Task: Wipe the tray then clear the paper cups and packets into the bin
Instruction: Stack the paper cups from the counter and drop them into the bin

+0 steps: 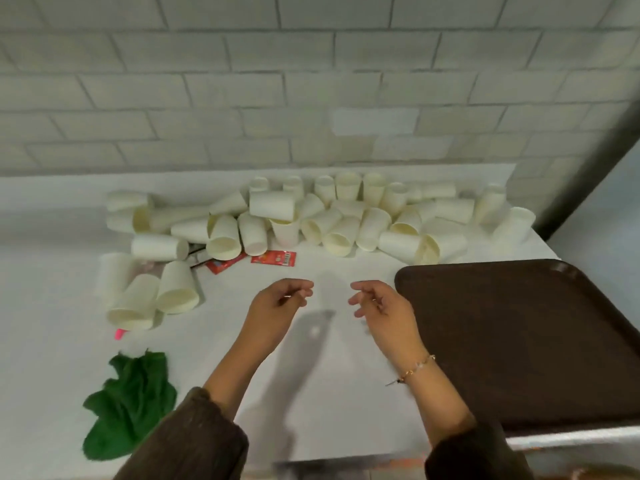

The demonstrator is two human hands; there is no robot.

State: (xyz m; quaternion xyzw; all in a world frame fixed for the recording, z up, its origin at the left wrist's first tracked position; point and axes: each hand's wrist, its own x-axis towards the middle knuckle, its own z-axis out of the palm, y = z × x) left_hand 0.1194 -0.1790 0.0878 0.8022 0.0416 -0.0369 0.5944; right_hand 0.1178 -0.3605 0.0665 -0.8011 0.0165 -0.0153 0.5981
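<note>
The left hand (277,301) and right hand (377,303) are held just above the white table (329,393) at the centre of the frame, fingers loosely curled and apart — nothing is gripped. The brown tray (526,341) is seen at the lower right, bare, just beside the right hand. Paper cups (311,216) are heaped across the middle of the frame along the wall, most tipped over. 2 red packets (273,259) lie just before them. A green cloth (128,407) is crumpled at the lower left.
</note>
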